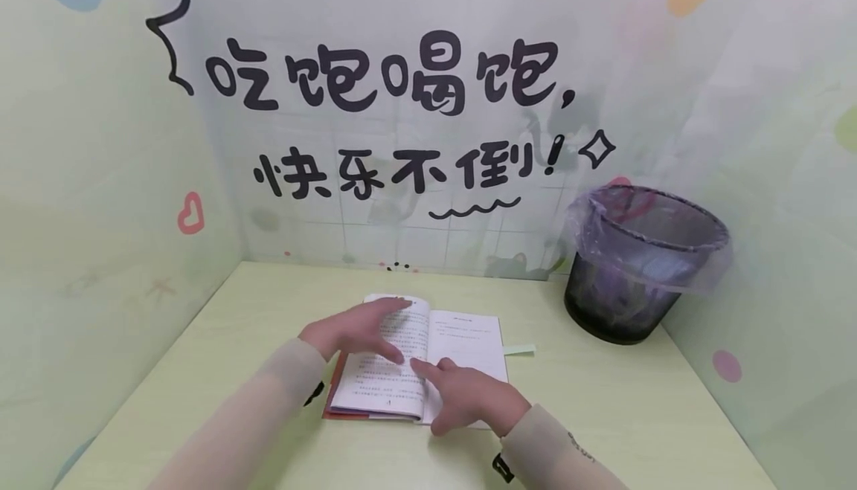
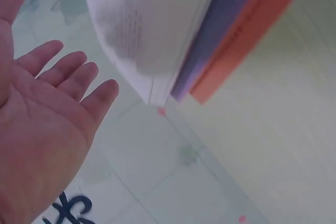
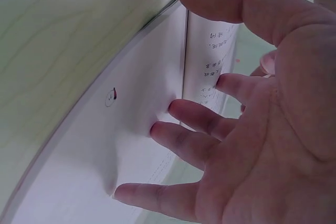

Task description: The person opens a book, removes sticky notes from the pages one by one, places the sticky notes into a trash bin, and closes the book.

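An open book with printed pages lies on the table, its orange and purple cover edges showing under the left-hand pages. Over the left page is my left hand, palm down with fingers spread. In the left wrist view that hand's fingers are extended beside the thick stack of pages. My right hand is at the lower part of the right page, near the spine. Its spread fingertips press on the paper, dimpling it, and its thumb points toward the bottom edge. Neither hand grips anything.
A pale green strip sticks out from the book's right edge. A black bin with a translucent purple liner stands at the back right of the table. Printed curtains with large black characters enclose the table at the back and sides.
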A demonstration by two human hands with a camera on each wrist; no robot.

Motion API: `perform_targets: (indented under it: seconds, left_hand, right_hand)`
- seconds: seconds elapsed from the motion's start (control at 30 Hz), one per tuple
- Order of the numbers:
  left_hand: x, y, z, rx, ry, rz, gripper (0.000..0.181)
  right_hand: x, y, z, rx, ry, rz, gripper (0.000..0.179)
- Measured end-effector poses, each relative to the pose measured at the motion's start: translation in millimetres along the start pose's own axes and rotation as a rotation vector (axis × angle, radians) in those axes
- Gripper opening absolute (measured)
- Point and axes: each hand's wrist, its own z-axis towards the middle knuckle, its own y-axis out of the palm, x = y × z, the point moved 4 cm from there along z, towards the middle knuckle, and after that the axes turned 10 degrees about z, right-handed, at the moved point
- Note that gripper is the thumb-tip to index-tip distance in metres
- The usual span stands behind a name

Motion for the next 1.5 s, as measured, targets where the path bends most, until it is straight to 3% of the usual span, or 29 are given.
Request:
perform_targets:
  seconds: [0.13, 0.23, 0.53, 0.9, 1.03, 1.13, 1.23, 1.37, 1.5]
  left_hand:
    - [12.2, 16.9, 4.8, -0.087, 0.032, 0.039, 0.121]
    - [13.1, 25.1, 6.5, -0.120, 0.016, 0.053, 0.126]
    - [11.4, 36.0, 9.5, -0.146, -0.019, 0.049, 0.124]
    - [15.6, 36.4, 9.1, -0.171, -0.102, 0.133, 0.119]
    - [17.3, 38.2, 10.0, -0.170, -0.097, 0.132, 0.118]
    - [18.6, 39.7, 11.9, -0.172, -0.095, 0.129, 0.119]
    - [17.8, 39.5, 12.9, -0.177, -0.098, 0.143, 0.119]
    - [11.2, 40.8, 11.8, -0.178, -0.102, 0.158, 0.120]
    - [4.7, 42.4, 9.9, -0.164, -0.100, 0.146, 0.120]
  right_hand:
    - [-1, 1, -2.0, 0.011, -0.011, 0.004, 0.111]
    - [-2, 1, -3.1, 0.016, -0.019, 0.004, 0.111]
    - [4, 0, -4.2, 0.031, -0.023, 0.087, 0.129]
    - [6, 1, -6.3, 0.015, -0.019, 0.106, 0.116]
    - [16, -3, -9.9, 0.098, -0.057, 0.124, 0.098]
    - [34, -12, -16.6, 0.235, 0.007, 0.129, 0.079]
    - [57, -21, -26.1, 0.344, 0.168, 0.114, 0.070]
    - [78, -25, -35.1, 0.363, 0.342, 0.097, 0.083]
    - [81, -26, -36.0, 0.363, 0.364, 0.106, 0.097]
